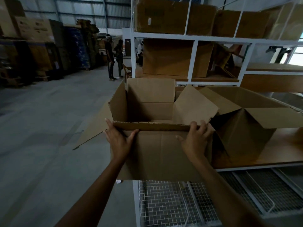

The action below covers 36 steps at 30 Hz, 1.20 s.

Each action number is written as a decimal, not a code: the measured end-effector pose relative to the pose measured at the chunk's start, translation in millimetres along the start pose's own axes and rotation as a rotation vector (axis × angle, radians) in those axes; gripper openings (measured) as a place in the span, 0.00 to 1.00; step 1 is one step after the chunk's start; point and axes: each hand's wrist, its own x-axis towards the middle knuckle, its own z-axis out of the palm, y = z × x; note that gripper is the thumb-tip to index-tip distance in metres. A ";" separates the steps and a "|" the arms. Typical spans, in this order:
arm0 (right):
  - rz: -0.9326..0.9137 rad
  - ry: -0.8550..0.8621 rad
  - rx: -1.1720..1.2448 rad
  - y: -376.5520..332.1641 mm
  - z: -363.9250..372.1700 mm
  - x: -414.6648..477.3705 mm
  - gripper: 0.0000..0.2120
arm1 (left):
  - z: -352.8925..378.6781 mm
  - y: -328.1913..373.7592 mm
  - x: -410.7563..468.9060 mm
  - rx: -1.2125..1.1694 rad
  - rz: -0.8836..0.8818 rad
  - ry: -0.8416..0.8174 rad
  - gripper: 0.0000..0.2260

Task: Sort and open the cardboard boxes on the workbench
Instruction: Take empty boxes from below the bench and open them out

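Flaps up, plain brown cardboard box (164,153) stands open, left hand (118,140) and right hand (195,139) fingers clamping its near flap.

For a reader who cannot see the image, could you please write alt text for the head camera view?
Two bare hands, left hand and right hand, grip the near top edge of an open cardboard box at the end of a workbench. A second open box sits to its right, below white shelves holding more boxes.
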 end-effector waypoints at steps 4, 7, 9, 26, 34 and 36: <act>0.003 -0.045 0.014 1.3 1.4 4.0 0.35 | -1.5 -7.5 6.6 0.021 -0.021 -0.016 0.48; 0.015 -0.086 -0.034 4.3 -7.1 7.3 0.33 | -1.5 -7.2 8.3 0.066 -0.008 -0.007 0.45; 0.033 -0.084 -0.042 6.9 -13.6 11.6 0.27 | -1.4 -1.6 6.3 0.073 -0.017 0.000 0.45; -0.050 -0.015 0.457 100.6 -107.8 -22.4 0.22 | 42.4 137.6 -123.3 -0.212 0.223 -0.146 0.37; 0.241 0.075 0.690 218.1 -154.7 -91.3 0.19 | 110.6 206.0 -244.0 -0.358 0.225 -0.522 0.30; 0.309 0.061 0.720 251.5 -164.5 -109.2 0.20 | 130.2 215.2 -274.4 -0.353 0.206 -0.608 0.31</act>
